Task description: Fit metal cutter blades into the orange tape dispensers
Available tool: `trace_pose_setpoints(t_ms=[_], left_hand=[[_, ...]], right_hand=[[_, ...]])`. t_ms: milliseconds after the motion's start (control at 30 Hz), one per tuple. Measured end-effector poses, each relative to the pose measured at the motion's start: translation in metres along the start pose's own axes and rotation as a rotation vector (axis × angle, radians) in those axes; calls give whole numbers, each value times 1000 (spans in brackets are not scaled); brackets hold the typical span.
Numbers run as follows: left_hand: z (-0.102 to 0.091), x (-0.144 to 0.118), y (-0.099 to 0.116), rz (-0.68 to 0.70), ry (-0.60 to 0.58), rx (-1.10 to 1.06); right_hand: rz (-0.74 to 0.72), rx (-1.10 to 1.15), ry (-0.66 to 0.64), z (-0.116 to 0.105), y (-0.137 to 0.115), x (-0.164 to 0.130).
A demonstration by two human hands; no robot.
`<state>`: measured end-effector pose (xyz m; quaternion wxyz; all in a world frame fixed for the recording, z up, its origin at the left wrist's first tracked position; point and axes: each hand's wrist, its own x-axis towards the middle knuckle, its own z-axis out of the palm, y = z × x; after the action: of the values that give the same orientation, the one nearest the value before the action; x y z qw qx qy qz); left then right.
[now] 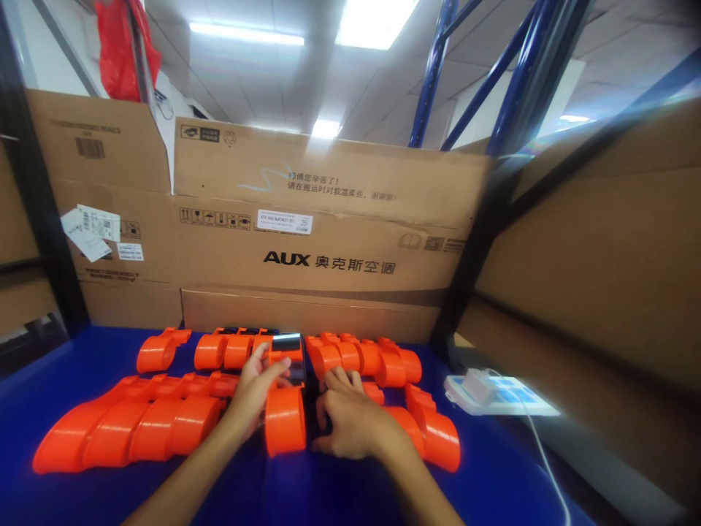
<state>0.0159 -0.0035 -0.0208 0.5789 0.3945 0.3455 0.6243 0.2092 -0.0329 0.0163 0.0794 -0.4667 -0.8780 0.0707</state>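
Observation:
My left hand (253, 387) is closed around an orange packing-tape dispenser (285, 422) in the middle of the blue table. Its rounded end faces me, and a black part with a shiny toothed metal strip (287, 342) shows at its far end. Just to the right, my right hand (350, 418) is low, fingers curled down near the dispenser. What those fingers hold, if anything, is hidden behind the hand. Left of my left arm lies a front row of orange dispensers (150, 431). More dispensers (441, 438) lie beyond my right wrist.
Back rows of orange dispensers (358, 356) run along a cardboard wall (328, 241) at the table's far edge. A single one (156, 352) sits at the back left. Dark rack posts (471, 256) flank the table. At right lies a white power strip (501, 396) with a cable (539, 446).

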Motion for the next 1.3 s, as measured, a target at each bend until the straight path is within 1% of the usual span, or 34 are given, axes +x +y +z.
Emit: trace_pose_setpoints(t_ms=[133, 267, 333, 467, 567, 633, 733, 833, 967, 1167, 1300], left_hand=[[0, 0, 1, -3, -5, 9], [1, 0, 2, -2, -4, 5], [1, -1, 1, -4, 8, 1], [0, -2, -1, -14, 7, -3], [0, -2, -3, -6, -11, 3], [0, -1, -4, 9, -20, 25], [1, 0, -5, 25, -27, 78], [1, 1, -5, 35, -64, 105], [2, 0, -4, 68, -100, 106], [3, -1, -3, 89, -80, 120], [3, -2, -3, 107, -90, 138]], right_hand=[[2, 12, 18, 2, 1, 1], [6, 48, 85, 1, 5, 1], [18, 61, 159, -1, 7, 2], [52, 119, 395, -7, 13, 6], [52, 256, 549, -10, 19, 11], [34, 361, 599, -12, 22, 14], [-18, 471, 621, -11, 23, 16], [-54, 514, 648, -8, 20, 18], [-55, 496, 684, -4, 13, 20], [-118, 452, 697, -7, 7, 18], [-104, 507, 741, -5, 8, 18]])
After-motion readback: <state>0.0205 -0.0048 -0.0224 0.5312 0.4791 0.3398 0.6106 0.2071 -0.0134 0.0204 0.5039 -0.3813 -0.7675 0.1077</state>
